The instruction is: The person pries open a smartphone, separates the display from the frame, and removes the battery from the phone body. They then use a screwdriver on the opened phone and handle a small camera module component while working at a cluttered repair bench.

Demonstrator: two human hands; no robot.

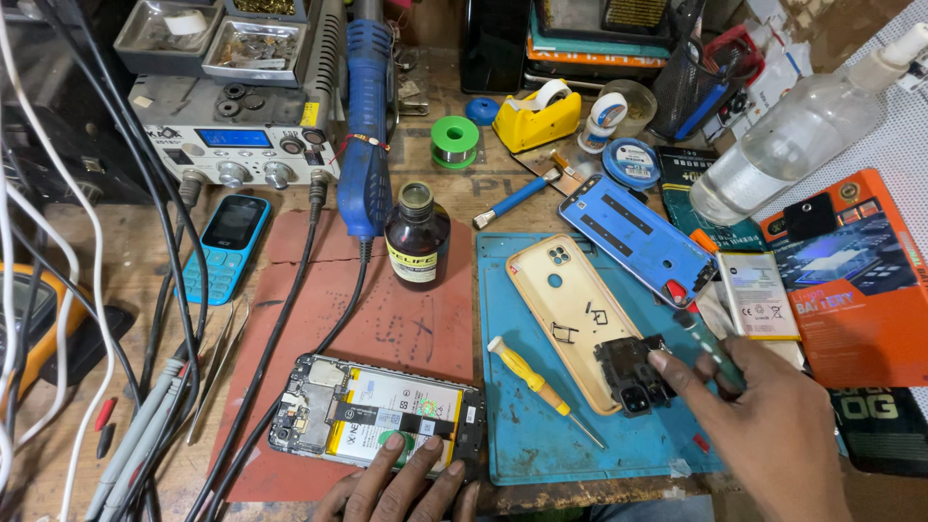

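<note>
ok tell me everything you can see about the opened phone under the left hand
The opened phone lies flat, insides up, on the red-brown mat near the bench's front edge, long side running left to right. Its back cover is off: a dark circuit board with metal shields fills the left end, and a pale battery with a printed label takes most of the rest, crossed by a dark flex strip. The frame looks like black plastic. The left hand rests fingertips on its lower edge. A black cable passes by its upper left corner.

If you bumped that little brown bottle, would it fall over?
Probably. The brown bottle stands upright, tall for its narrow base, so it may tip. It looks like glass, likely breakable. Its round body would probably roll once down.
</note>
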